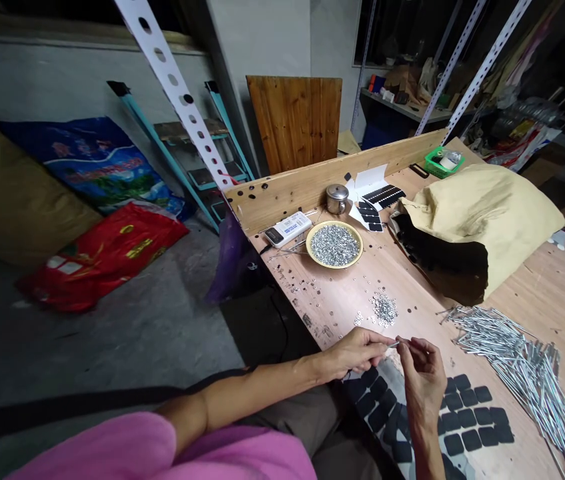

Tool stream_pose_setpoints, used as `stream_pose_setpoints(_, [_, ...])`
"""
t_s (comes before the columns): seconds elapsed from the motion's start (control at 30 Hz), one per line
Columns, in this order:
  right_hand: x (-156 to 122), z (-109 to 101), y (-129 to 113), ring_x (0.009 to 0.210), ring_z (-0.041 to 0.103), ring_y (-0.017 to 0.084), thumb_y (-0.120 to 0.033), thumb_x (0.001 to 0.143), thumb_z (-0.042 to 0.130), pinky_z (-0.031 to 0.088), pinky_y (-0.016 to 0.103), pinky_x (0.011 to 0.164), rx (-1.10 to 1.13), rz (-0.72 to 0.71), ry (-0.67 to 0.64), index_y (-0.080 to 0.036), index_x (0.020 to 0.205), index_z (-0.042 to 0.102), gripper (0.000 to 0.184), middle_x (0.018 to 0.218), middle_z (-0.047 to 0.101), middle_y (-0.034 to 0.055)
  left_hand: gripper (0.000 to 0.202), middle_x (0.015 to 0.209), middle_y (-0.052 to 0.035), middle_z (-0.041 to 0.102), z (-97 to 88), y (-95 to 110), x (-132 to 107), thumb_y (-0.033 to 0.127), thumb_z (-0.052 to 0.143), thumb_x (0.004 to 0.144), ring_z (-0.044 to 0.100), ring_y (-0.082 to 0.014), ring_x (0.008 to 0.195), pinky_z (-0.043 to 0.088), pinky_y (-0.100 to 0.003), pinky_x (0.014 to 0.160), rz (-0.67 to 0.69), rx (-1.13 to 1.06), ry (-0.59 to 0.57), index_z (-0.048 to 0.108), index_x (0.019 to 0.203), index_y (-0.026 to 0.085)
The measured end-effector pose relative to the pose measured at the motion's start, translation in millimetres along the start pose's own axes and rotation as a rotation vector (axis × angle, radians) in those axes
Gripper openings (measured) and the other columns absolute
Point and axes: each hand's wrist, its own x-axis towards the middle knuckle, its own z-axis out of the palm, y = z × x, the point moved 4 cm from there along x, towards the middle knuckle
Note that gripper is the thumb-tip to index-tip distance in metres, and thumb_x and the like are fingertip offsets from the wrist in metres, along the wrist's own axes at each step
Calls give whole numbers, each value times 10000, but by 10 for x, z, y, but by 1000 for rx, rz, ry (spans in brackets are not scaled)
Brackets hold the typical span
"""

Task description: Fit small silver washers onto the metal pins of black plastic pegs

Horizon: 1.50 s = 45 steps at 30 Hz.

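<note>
My left hand (pixel 359 352) and my right hand (pixel 422 377) meet just above the near edge of the wooden table (pixel 537 287). Both are pinched shut around a thin metal pin (pixel 396 344) held between their fingertips. Just beyond the hands lies a small heap of silver washers (pixel 383 309). Under my right hand a sheet of black rounded pads (pixel 462 413) lies flat on the table. A big pile of long metal pins (pixel 522 360) spreads to the right of it.
A yellow bowl of silver washers (pixel 335 245) stands further back, with a small metal pot (pixel 337 198), a white box (pixel 289 228) and more pad sheets (pixel 379 200) behind. A tan sack (pixel 482 213) covers the right rear. Bags lie on the floor to the left.
</note>
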Motion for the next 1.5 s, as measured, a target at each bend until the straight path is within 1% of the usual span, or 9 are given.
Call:
stream_pose_setpoints(0.17, [-131,-4,-107,741,681,172,-292,831,561,544,294,694,-399,-428,-29,-200,899,624,131,820,713,53,400,519,81,411,26,-25,-18,253,530,829,261,-1,350,152,-156,358,44,137,85,583,1200,111])
stream_pose_setpoints(0.27, [-171,-22,-139,786,677,179,-260,858,530,537,300,726,-477,-545,-82,-205,914,652,145,830,714,58,402,505,87,387,13,-40,-24,278,551,824,249,1,349,145,-159,365,35,156,103,594,1190,116])
stream_pose_setpoints(0.43, [-54,-172,-173,797,673,187,-381,848,545,546,299,696,-387,-381,-206,-209,915,680,228,894,703,68,486,529,91,400,10,-33,-27,345,643,756,202,18,326,77,-170,366,-107,32,-84,588,1196,145])
stream_pose_setpoints(0.57, [20,-229,-230,737,672,197,-460,836,530,548,298,657,-330,-302,-385,-227,808,704,293,794,703,63,514,543,85,428,9,-1,-53,368,681,721,218,20,327,79,-167,369,-151,70,-142,596,1184,161])
stream_pose_setpoints(0.8, [40,-264,-296,680,665,204,-492,797,571,539,287,597,-310,-230,-495,-214,752,695,308,736,695,70,487,555,83,455,52,-27,-82,430,646,752,245,7,341,129,-160,362,-154,200,-222,605,1163,172])
stream_pose_setpoints(1.03, [-8,-296,-357,631,666,182,-514,799,555,522,248,549,-376,-188,-616,-220,731,687,329,711,701,52,247,475,50,465,89,11,-68,257,538,836,394,-54,448,279,-162,444,132,598,-182,710,954,125])
stream_pose_setpoints(1.2, [-82,-335,-360,603,657,179,-542,800,536,515,249,545,-410,-219,-511,-227,715,665,350,680,693,43,234,841,-59,703,163,62,-121,222,513,863,621,-166,776,436,-222,697,512,999,-88,712,984,203])
stream_pose_setpoints(1.3, [-143,-343,-269,530,628,165,-580,812,490,488,235,485,-367,-118,-453,-213,670,636,420,587,656,33,277,807,-94,701,198,43,-154,247,462,896,642,-193,760,442,-243,676,606,1209,-42,696,1037,200])
stream_pose_setpoints(1.5, [-214,-355,-274,564,623,142,-490,848,501,481,218,518,-442,-274,-404,-224,698,625,330,650,657,16,238,884,-86,713,194,-10,-119,196,506,877,665,-176,798,456,-214,706,632,1077,-101,707,1004,180])
